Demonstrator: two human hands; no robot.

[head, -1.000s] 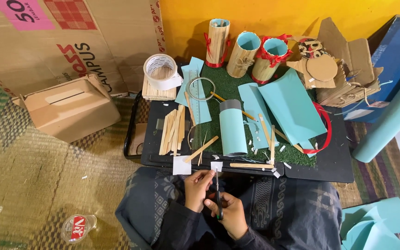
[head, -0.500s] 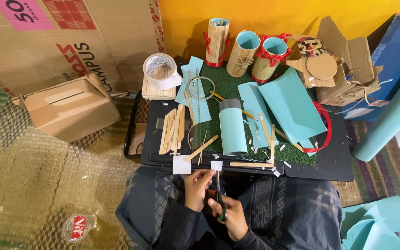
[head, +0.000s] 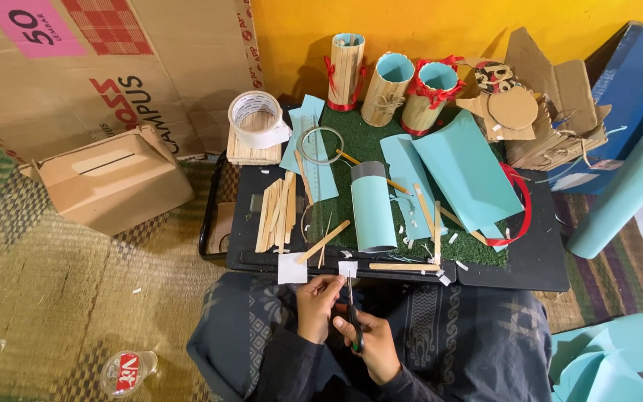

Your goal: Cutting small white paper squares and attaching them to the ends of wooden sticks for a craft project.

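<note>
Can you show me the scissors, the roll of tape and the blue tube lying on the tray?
scissors [head: 352, 316]: head view, on the blades.
roll of tape [head: 256, 119]: head view, white outer rim.
blue tube [head: 373, 212]: head view, mid-body.

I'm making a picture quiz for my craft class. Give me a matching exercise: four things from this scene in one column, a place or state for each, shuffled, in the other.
Things:
1. scissors
2. tape roll
3. teal tube
4. cardboard box

Places or states:
A. lying on its side on the green mat
B. on the woven floor mat, left of the black tray
C. held in the right hand
D. resting on a small stack of wooden sticks

Pairs: 1-C, 2-D, 3-A, 4-B
</note>
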